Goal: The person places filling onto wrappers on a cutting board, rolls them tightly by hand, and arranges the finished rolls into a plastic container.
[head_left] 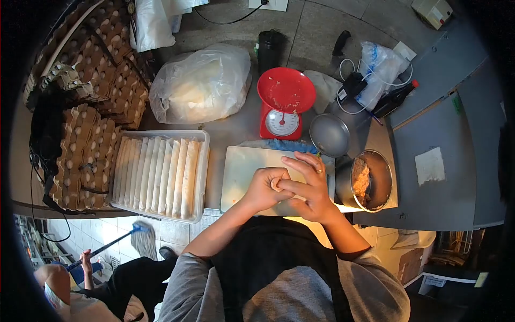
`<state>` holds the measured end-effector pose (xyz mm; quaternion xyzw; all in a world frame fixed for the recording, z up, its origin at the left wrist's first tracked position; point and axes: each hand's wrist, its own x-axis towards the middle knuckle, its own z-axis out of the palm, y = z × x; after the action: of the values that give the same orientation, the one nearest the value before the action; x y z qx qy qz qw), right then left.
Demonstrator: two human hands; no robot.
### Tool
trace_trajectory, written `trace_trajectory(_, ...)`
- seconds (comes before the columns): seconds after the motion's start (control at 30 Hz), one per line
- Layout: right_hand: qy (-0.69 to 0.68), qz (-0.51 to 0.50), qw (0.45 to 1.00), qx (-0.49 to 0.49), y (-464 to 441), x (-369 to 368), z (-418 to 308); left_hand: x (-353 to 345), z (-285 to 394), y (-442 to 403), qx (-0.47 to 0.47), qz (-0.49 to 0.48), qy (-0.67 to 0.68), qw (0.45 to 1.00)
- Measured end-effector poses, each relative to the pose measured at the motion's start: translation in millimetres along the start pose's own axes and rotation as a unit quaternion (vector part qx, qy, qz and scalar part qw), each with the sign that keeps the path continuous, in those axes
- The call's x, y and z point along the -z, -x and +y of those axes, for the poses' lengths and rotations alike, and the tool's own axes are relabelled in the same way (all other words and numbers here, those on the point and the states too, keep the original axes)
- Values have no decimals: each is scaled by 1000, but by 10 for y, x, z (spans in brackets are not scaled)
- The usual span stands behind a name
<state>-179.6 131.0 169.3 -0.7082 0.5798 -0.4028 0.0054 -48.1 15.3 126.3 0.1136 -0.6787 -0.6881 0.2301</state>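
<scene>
Over the white cutting board (241, 166), my left hand (263, 190) is closed in a fist. A small pinkish lump (276, 184) shows at the top of the fist, by the thumb; what it is exactly is hard to make out. My right hand (314, 188) has its fingers apart, and one fingertip touches the fist beside the lump. Just right of the hands is a metal pot (383, 180) tilted toward me, with an orange-brown minced mixture (360, 180) along its inner side.
A red kitchen scale (281, 123) stands behind the board, a round metal lid (329, 135) beside it. To the left are a plastic tub (203, 161) of long pale rolls (161, 172), a filled plastic bag (206, 88) and stacked egg trays (86, 155). Another person (118, 284) holds a mop (142, 239).
</scene>
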Motion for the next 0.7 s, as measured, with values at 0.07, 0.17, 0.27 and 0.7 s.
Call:
trace_trajectory(0.07, 103, -37, 993, 37, -50, 26, -28, -16, 7, -1, 13, 7, 10, 1000)
trace_trajectory(0.17, -33, 15, 999, 6, -64, 41, 25, -20, 46, -15, 16, 0, 14, 1000)
trace_trajectory(0.27, -134, 32, 990, -25, -108, 65, 63, -14, 100, -30, 3, -11, -5, 1000)
trace_trajectory(0.7, 69, 4, 998, 11, 49, 67, -178, -81, 68, -50, 56, 84, 72, 992)
